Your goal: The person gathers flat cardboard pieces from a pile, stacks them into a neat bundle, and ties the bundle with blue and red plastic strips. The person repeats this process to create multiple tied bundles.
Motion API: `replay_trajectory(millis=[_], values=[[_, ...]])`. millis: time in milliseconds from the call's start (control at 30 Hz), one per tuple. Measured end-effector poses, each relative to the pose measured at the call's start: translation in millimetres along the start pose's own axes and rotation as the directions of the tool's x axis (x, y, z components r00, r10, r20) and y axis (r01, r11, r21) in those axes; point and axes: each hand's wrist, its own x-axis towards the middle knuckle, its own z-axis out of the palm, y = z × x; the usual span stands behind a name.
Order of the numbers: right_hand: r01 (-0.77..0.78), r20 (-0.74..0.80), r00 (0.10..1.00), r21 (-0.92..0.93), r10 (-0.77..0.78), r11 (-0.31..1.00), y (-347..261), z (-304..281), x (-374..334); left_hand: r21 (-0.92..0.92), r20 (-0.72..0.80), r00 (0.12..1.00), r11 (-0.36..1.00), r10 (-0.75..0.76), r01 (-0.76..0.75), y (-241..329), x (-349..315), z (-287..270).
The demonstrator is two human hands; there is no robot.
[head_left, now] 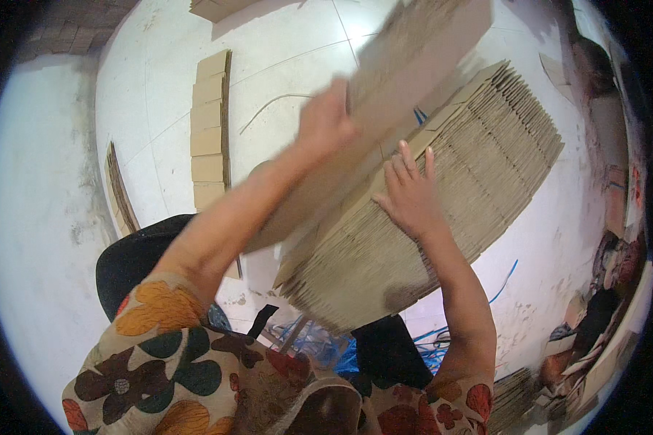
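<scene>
My left hand [328, 125], smeared a little by motion, grips the left edge of a long cardboard piece [421, 90]. That piece slants from the upper right down toward my lap. A thick stack of flat cardboard pieces [442, 203] lies just right of it, its many layered edges fanned out. On the stack's left upper edge rests my right hand [411, 192], fingers stretched and apart. Its fingertips are close to the lifted cardboard. Whether the lifted cardboard is a single sheet or several layers, I cannot tell.
A row of overlapping cardboard pieces [209, 130] lies on the pale floor to the left, with a smaller bundle [120, 188] beyond. A black rounded object [141, 254] is beside my left arm. Blue straps [334, 348] tangle below the stack. Assorted clutter [595, 312] lines the right side.
</scene>
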Motion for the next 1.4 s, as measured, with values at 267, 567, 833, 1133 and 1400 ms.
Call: replay_trajectory(millis=[267,567,833,1133,1400], values=[[-0.026,-0.028,0.999,0.033,0.027,0.999,3.3,0.8,-1.6,0.711,-0.231,0.785,0.651,0.575,-0.267,18.7,36.7,-198.6],[-0.012,-0.079,0.997,0.0,0.012,1.0,-0.8,5.3,2.0,0.785,-0.179,0.973,0.575,-0.145,0.23,-260.6,-157.8,-175.2],[0.017,-0.167,0.986,0.018,-0.014,1.0,-0.5,10.1,5.9,0.678,0.372,0.84,0.734,-0.394,0.043,-295.3,-205.3,-77.0],[0.102,-0.182,0.98,0.078,-0.087,0.992,2.1,14.0,15.1,0.032,0.324,0.704,0.736,0.632,-0.676,-100.8,68.1,18.2],[0.107,-0.308,0.948,0.081,-0.078,0.991,9.5,18.0,14.2,-0.011,0.129,0.983,0.991,-0.133,0.135,4.5,80.7,180.2]])
